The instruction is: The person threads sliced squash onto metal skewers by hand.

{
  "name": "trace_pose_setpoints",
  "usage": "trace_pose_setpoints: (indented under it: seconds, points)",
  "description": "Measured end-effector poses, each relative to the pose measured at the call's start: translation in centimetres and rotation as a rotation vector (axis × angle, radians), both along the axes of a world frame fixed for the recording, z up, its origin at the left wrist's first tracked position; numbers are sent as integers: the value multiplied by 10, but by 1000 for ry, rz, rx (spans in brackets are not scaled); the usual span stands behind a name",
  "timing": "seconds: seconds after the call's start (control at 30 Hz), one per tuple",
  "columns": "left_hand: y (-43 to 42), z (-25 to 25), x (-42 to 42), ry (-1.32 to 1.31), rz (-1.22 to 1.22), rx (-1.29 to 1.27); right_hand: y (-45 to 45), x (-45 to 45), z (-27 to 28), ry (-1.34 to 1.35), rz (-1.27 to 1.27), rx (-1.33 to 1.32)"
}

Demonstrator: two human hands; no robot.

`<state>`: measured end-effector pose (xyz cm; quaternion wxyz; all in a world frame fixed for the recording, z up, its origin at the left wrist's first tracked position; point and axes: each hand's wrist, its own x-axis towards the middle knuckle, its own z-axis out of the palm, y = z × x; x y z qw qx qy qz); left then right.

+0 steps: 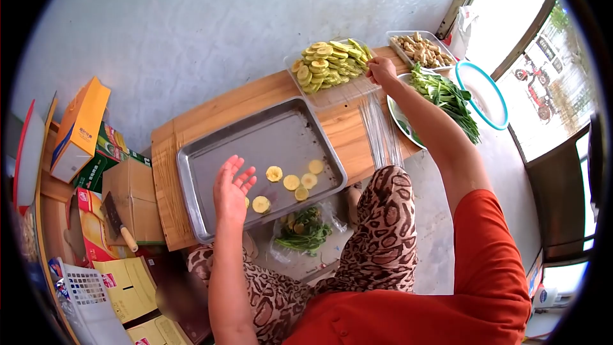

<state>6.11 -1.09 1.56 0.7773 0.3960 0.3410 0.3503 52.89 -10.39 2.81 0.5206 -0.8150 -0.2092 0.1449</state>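
Note:
My left hand (233, 188) is raised over the left part of a grey metal tray (239, 134), fingers apart and holding nothing. Several round yellow vegetable slices (291, 182) lie loose on the tray's near right side. My right hand (381, 71) reaches to the right edge of a heap of similar green-rimmed slices (329, 64) in a clear plastic container (335, 94). Its fingers are curled closed, and what they pinch, if anything, cannot be made out. Below that hand, a bundle of thin skewers (381, 131) lies over the table's front edge.
Leafy greens (440, 92) fill a white plate on the wooden table (175, 147). Behind them sits a container of light brown pieces (421, 50). A teal-rimmed basin (488, 83) is at right. Boxes, a cleaver (116, 217) and a white basket (89, 287) stand left; bagged greens (303, 230) lie below.

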Motion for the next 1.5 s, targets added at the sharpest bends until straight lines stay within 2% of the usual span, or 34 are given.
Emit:
trace_pose_setpoints:
  seconds: [0.17,0.27,0.37,0.43,0.5,0.57,0.6,0.7,0.9,1.0,1.1,1.17,1.23,1.3,1.4,1.43,1.5]
  points:
    - [-1,-4,-1,-5,-26,16,-48,-19,15,-46,-30,-45]
    - [-4,-7,-2,15,-13,-11,-93,-37,11,-73,41,24]
    - [-5,-5,-1,51,15,-20,-140,-56,-13,-89,101,-118]
    - [-4,-7,-2,64,16,-3,-162,-56,-58,-261,98,-309]
    - [-4,-11,-1,67,5,7,-175,-70,-75,-167,97,-458]
    - [-3,-16,0,83,-1,0,-179,-77,-100,-395,92,-604]
    - [-3,-17,1,89,-1,3,-178,-78,-106,-357,110,-673]
    - [-3,-20,3,101,-12,-36,-167,-83,-125,-467,108,-706]
    - [-6,-19,11,132,-30,17,-142,-88,-140,-348,3,-776]
    - [-8,-18,12,141,-19,29,-138,-83,-139,-80,-51,-752]
    - [-6,-18,9,125,-43,19,-146,-76,-142,22,-43,-616]
    - [-6,-18,8,112,-50,35,-152,-75,-141,-25,-56,-562]
    - [-5,-18,7,105,-37,36,-162,-71,-137,136,26,-384]
    - [-5,-18,5,98,-25,40,-168,-68,-139,113,30,-282]
    - [-5,-18,1,95,-22,40,-178,-75,-121,392,37,-110]
    - [-4,-18,-1,94,-15,38,-182,-78,-114,386,37,-108]
    - [-3,-20,-5,90,-6,37,-191,-87,-101,604,45,28]
